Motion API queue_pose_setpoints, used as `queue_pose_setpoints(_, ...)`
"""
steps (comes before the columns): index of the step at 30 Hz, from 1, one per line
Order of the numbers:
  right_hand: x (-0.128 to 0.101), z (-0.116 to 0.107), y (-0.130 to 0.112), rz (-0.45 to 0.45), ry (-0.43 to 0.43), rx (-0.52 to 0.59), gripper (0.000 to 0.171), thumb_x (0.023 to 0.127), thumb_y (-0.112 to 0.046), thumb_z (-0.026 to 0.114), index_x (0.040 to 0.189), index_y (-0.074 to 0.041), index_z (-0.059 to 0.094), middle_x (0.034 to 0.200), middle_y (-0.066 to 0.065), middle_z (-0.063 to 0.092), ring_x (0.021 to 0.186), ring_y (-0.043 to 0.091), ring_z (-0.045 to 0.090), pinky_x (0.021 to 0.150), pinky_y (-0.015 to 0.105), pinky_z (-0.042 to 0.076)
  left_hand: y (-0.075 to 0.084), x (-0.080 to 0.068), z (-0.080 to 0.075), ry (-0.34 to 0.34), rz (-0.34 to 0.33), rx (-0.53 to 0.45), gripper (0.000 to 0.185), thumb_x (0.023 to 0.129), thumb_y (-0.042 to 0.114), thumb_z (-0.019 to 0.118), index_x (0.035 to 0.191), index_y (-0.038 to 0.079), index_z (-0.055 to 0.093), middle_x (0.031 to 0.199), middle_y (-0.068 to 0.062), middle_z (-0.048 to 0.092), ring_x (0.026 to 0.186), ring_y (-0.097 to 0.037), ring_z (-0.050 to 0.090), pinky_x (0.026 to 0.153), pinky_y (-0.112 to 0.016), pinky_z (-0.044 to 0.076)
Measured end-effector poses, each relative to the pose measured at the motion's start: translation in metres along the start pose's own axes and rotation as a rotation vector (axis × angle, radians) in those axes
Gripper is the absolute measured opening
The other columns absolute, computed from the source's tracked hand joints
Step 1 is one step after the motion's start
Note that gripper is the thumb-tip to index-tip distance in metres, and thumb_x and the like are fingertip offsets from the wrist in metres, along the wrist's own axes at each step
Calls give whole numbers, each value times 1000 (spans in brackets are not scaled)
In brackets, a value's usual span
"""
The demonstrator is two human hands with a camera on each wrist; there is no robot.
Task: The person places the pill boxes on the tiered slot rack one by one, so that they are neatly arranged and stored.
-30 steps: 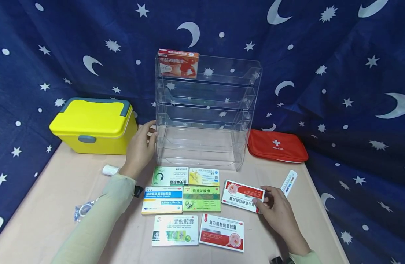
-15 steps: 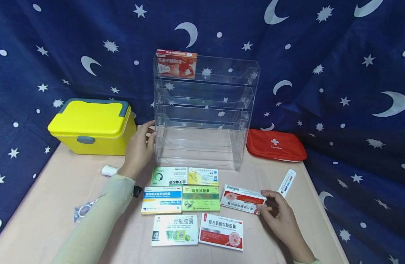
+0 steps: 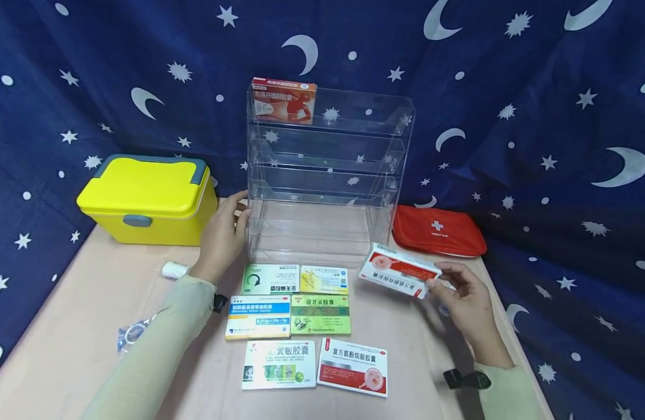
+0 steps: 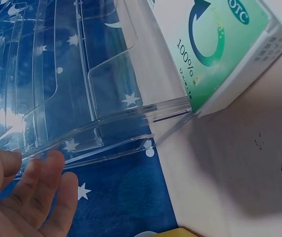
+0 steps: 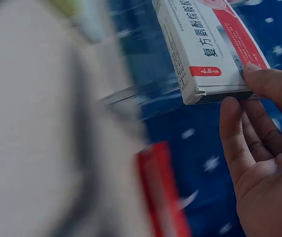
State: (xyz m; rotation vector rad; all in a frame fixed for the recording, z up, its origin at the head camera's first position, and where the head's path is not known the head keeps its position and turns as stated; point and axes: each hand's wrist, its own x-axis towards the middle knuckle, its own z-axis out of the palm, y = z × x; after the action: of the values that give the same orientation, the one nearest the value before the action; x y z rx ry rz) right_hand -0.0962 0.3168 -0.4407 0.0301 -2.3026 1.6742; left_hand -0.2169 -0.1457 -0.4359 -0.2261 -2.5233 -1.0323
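My right hand (image 3: 461, 294) pinches the right end of a white-and-red medicine box (image 3: 398, 271), thumb on its printed face in the right wrist view. The box is tilted and lifted above the table, near the lower right front of a clear tiered display rack (image 3: 322, 256). At the rack's left side, my left hand (image 3: 223, 233) rests its loosely bent fingers (image 4: 52, 170) against the clear side wall. An orange-red medicine box (image 3: 284, 102) stands in the top tier at the left. Another white-and-red box (image 3: 352, 367) lies flat at the front of the table.
Before the rack lie a green-and-white box (image 3: 271, 279), yellow box (image 3: 324, 280), blue-and-white box (image 3: 258, 317), green box (image 3: 320, 315) and white box (image 3: 279, 364). A yellow case (image 3: 146, 198) stands left, a red first-aid pouch (image 3: 439, 231) right. A white roll (image 3: 175, 270) lies left.
My right hand has raised the white-and-red box off the table, tipping it and carrying it up and right toward the rack. The left hand stays at the rack's side.
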Motion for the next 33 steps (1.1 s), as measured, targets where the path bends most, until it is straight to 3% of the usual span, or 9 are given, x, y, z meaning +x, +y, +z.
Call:
queue_pose_setpoints(5,59,7,-43,-128,19,183,40,87,12,74,125,9,62,112,13,66,89,22,61,70,21,57,1,0,4,-20,7,5,45,105,17,59,148,11,49,117,-13,67,90,-29,63,76,-45,53)
queue_pose_setpoints(9,107,18,-78,-242,-16,175,39,88,8,74,126,5,64,110,13,68,88,23,60,73,22,55,1,-3,5,-44,-8,6,46,104,18,60,148,12,48,118,-12,67,90,-28,62,76,-43,53)
queue_pose_setpoints(17,201,44,-147,-345,-29,110,36,91,3,73,125,-7,68,117,14,68,99,25,60,88,28,48,-2,-1,2,-52,-17,6,46,105,19,58,149,12,48,118,-11,66,91,-28,62,76,-44,53)
queue_pose_setpoints(24,238,68,-186,-332,-2,30,35,94,-4,71,127,-16,68,128,8,64,112,22,60,100,32,48,-4,1,-1,-40,-1,0,46,104,19,60,149,12,49,117,-12,67,90,-28,62,74,-44,53)
queue_pose_setpoints(28,250,80,-191,-379,26,47,34,94,-3,71,125,-17,68,127,7,64,112,22,61,100,33,48,-4,2,-3,-30,-2,-1,46,104,19,60,148,13,49,115,-11,67,88,-27,62,73,-42,52)
queue_pose_setpoints(33,257,90,-193,-330,49,92,33,94,0,71,122,-17,69,126,6,64,113,20,62,102,31,46,-4,2,-5,-34,-14,2,46,104,20,60,149,14,49,116,-10,67,83,-25,60,70,-39,51)
